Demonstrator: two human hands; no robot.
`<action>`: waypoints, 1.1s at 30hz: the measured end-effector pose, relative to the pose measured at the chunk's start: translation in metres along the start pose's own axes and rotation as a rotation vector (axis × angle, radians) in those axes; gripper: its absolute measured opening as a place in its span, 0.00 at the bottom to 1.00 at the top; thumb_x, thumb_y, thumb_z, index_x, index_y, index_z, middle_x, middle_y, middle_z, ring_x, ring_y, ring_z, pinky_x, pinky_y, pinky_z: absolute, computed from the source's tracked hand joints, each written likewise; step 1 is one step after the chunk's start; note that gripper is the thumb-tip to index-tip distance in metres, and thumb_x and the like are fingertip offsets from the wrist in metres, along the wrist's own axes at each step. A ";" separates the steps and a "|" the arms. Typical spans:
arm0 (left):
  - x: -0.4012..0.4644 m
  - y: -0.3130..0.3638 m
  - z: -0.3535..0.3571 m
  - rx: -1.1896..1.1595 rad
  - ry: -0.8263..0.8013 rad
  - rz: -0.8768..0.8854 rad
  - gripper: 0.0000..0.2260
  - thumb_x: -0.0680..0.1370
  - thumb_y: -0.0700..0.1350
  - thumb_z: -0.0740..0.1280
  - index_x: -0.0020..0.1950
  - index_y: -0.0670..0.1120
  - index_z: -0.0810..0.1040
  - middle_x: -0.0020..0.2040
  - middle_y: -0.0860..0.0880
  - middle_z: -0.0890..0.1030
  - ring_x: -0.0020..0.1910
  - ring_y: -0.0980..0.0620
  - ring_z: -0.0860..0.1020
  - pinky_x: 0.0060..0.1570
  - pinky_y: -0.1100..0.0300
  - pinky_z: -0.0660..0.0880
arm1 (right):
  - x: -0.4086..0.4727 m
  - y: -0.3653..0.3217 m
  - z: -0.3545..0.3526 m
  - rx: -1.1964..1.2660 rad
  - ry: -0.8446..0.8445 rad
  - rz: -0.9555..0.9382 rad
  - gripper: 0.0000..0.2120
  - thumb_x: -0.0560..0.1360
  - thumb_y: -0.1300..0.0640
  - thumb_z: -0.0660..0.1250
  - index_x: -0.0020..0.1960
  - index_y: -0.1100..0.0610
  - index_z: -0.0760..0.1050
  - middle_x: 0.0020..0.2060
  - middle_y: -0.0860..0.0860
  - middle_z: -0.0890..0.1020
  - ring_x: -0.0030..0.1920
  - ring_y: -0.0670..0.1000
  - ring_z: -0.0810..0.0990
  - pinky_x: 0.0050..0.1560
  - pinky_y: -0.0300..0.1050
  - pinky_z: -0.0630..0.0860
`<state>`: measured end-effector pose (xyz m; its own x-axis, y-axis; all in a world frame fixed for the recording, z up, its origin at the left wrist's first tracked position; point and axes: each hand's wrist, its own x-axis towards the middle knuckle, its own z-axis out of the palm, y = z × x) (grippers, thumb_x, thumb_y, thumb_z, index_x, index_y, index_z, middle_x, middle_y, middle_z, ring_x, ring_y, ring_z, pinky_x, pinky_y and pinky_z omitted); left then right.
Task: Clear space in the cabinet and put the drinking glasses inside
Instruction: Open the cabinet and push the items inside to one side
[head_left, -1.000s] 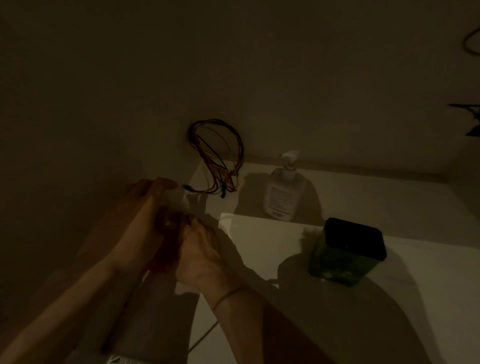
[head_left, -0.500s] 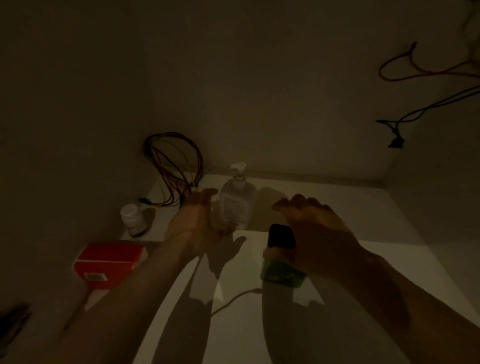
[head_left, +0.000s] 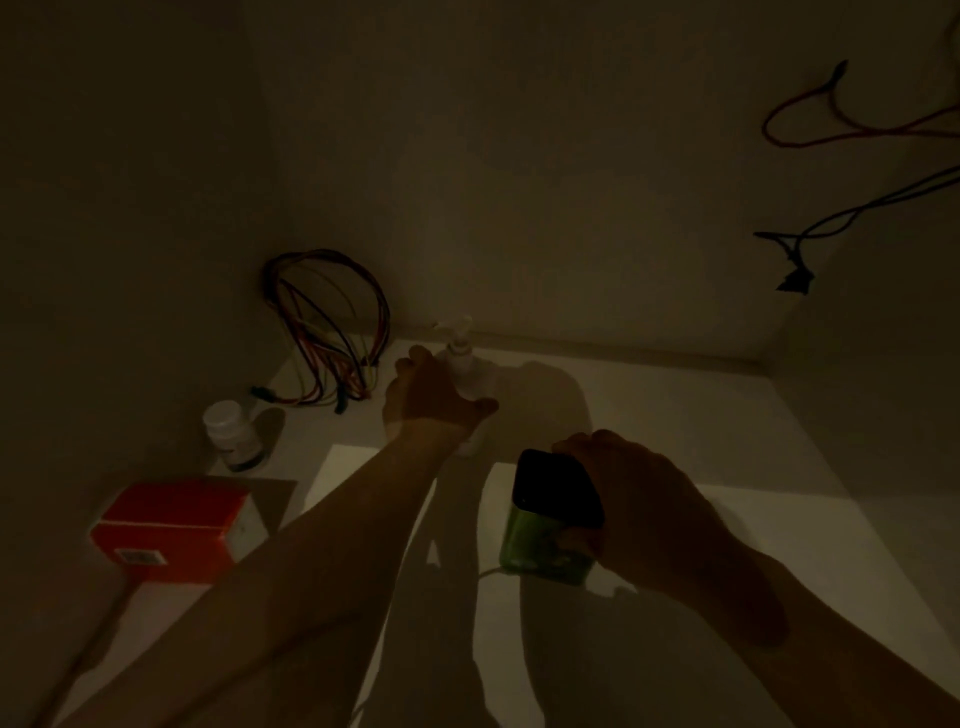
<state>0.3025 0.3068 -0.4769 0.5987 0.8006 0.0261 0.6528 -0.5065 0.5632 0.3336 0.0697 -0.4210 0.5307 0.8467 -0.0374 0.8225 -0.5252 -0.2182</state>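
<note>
I look into a dim white cabinet (head_left: 649, 410). My left hand (head_left: 431, 402) reaches to the back and wraps around a white pump bottle (head_left: 467, 364), covering most of its body. My right hand (head_left: 644, 509) grips a green jar with a black lid (head_left: 550, 519) from its right side, near the shelf's front middle. No drinking glasses are in view.
A red box (head_left: 171, 525) lies at the front left. Behind it stands a small white pill bottle (head_left: 231, 434). A bundle of coloured wires (head_left: 327, 327) hangs in the back left corner. More cables (head_left: 857, 171) dangle at the upper right. A thin cord (head_left: 488, 574) lies on the shelf.
My left hand has closed around the pump bottle. My right hand has settled onto the green jar and taken hold of it. The red box and pill bottle now rest at the left.
</note>
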 end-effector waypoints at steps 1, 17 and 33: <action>-0.002 0.001 -0.001 -0.003 0.014 -0.009 0.48 0.65 0.65 0.76 0.74 0.42 0.59 0.71 0.43 0.67 0.70 0.43 0.68 0.62 0.52 0.68 | 0.000 0.001 0.000 0.015 0.002 -0.002 0.34 0.69 0.43 0.77 0.71 0.47 0.67 0.59 0.46 0.75 0.58 0.49 0.76 0.60 0.49 0.77; -0.212 -0.097 -0.109 -0.204 0.200 0.124 0.39 0.55 0.66 0.76 0.63 0.61 0.69 0.53 0.65 0.75 0.48 0.63 0.75 0.40 0.67 0.71 | 0.014 -0.061 -0.028 0.072 0.096 -0.076 0.25 0.66 0.51 0.79 0.61 0.48 0.76 0.47 0.45 0.75 0.48 0.52 0.77 0.46 0.44 0.71; -0.272 -0.188 -0.151 -0.235 0.401 -0.073 0.39 0.56 0.59 0.77 0.62 0.74 0.65 0.60 0.78 0.67 0.57 0.74 0.68 0.52 0.58 0.74 | 0.029 -0.228 -0.007 0.164 0.104 -0.391 0.28 0.65 0.46 0.79 0.63 0.51 0.77 0.54 0.50 0.80 0.51 0.51 0.80 0.47 0.45 0.78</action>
<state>-0.0532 0.2321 -0.4655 0.2982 0.9153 0.2709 0.5356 -0.3954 0.7462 0.1624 0.2134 -0.3653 0.2100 0.9619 0.1752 0.9269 -0.1389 -0.3487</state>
